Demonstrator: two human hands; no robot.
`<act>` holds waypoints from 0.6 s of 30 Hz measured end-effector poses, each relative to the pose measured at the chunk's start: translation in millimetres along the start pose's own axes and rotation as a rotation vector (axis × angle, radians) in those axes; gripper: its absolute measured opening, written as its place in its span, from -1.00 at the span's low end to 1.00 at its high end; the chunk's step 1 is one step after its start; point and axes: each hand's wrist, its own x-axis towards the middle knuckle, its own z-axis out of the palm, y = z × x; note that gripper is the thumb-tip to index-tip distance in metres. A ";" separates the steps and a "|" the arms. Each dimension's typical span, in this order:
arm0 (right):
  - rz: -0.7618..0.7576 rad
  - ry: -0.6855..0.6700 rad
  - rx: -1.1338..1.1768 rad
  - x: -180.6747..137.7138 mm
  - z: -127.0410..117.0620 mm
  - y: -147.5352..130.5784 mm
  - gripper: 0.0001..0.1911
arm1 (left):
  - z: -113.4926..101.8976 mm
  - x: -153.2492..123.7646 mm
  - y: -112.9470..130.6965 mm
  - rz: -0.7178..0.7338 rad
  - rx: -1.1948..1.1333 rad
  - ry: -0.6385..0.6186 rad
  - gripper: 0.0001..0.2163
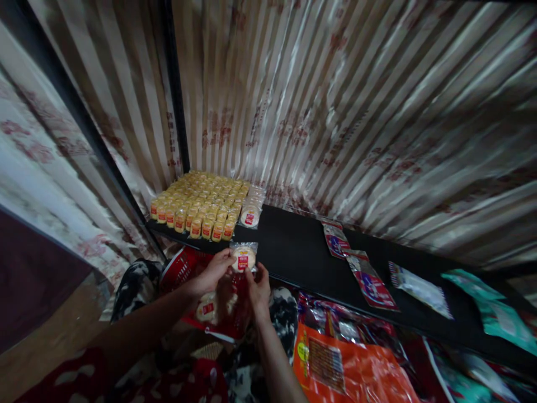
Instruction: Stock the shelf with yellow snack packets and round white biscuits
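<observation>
Between both hands is a round, pale biscuit in a clear packet (pixel 244 259) with a red label, held upright above a red basket (pixel 180 272). My left hand (pixel 218 268) pinches the packet's left side, and my right hand (pixel 257 284) grips its lower right edge. More pale packets (pixel 207 309) lie inside the basket. Just beyond my hands, a row of similar round packets (pixel 250 215) lies on the black shelf (pixel 289 238). Left of that row stand many small yellow packets (pixel 197 204) in tight rows.
Farther right on the shelf lie red-and-blue packets (pixel 371 282), a white wrapped bar (pixel 420 290) and teal packets (pixel 499 313). Below the shelf edge is a large orange bag (pixel 348 364). Striped, printed sheeting (pixel 293 112) hangs behind, with a dark upright post (pixel 177 89) at left.
</observation>
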 end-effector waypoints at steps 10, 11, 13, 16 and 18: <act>-0.202 -0.193 -0.124 67.8 -17.0 -12.9 -0.55 | 27.8 50.0 17.3 0.103 0.224 0.073 -0.85; -0.199 -0.178 -0.122 74.1 -14.8 -13.0 -0.56 | 30.2 56.5 14.6 0.111 0.260 0.113 -0.82; -0.193 -0.149 -0.142 86.2 -10.2 -14.0 -0.58 | 34.7 67.8 7.5 0.142 0.334 0.189 -0.72; -0.176 -0.106 -0.240 102.3 -3.1 -18.7 -0.60 | 40.8 78.7 -2.8 0.198 0.412 0.251 -0.53; -0.146 -0.075 -0.337 111.3 1.7 -24.1 -0.63 | 44.3 82.6 -6.9 0.213 0.452 0.260 -0.44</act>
